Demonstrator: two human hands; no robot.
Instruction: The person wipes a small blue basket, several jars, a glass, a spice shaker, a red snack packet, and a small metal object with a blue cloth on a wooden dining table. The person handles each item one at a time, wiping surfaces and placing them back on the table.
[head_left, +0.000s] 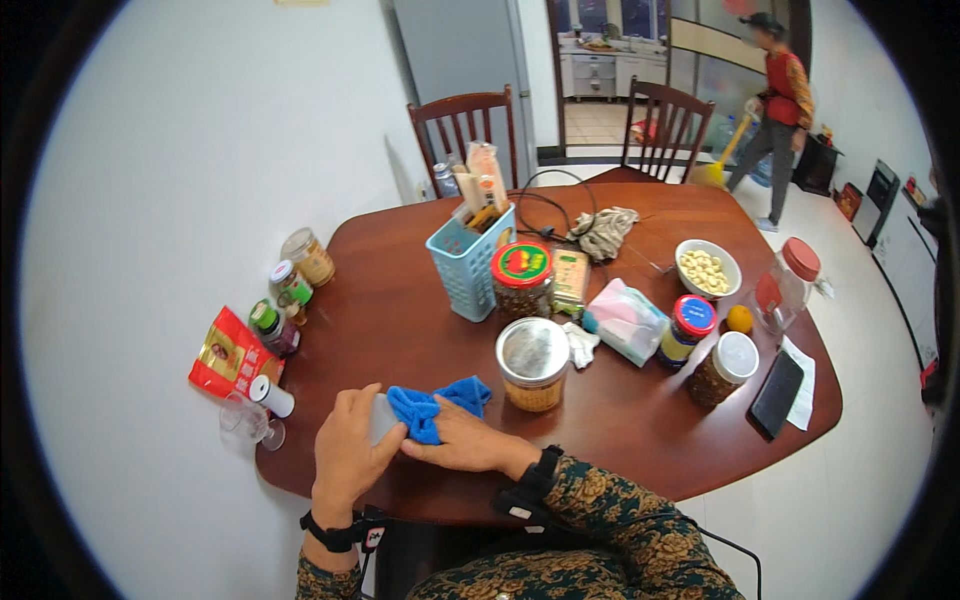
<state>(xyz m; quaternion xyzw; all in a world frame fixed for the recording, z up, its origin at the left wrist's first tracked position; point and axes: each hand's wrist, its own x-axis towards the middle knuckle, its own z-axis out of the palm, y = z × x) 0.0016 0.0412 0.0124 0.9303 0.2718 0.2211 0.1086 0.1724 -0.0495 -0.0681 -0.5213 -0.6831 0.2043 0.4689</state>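
My left hand (349, 446) grips a pale, translucent object (382, 420), perhaps a small container, near the front left of the wooden table (450, 495). Its far side is covered by my fingers and a cloth. My right hand (465, 439) presses a blue cloth (412, 409) against that object, and a loose end of the cloth trails to the right. Just right of the cloth stands a metal-lidded jar (532, 364) with a yellowish label. A crumpled white tissue (580, 343) lies behind this jar.
Along the left edge are a red bag (232, 360), small jars (274, 326) and a stemmed glass (251, 425). Mid-table stand a blue basket (469, 277) and a red-lidded jar (523, 285). To the right are a white bowl (707, 270) and a phone (776, 394). A person (780, 105) holds a yellow broom.
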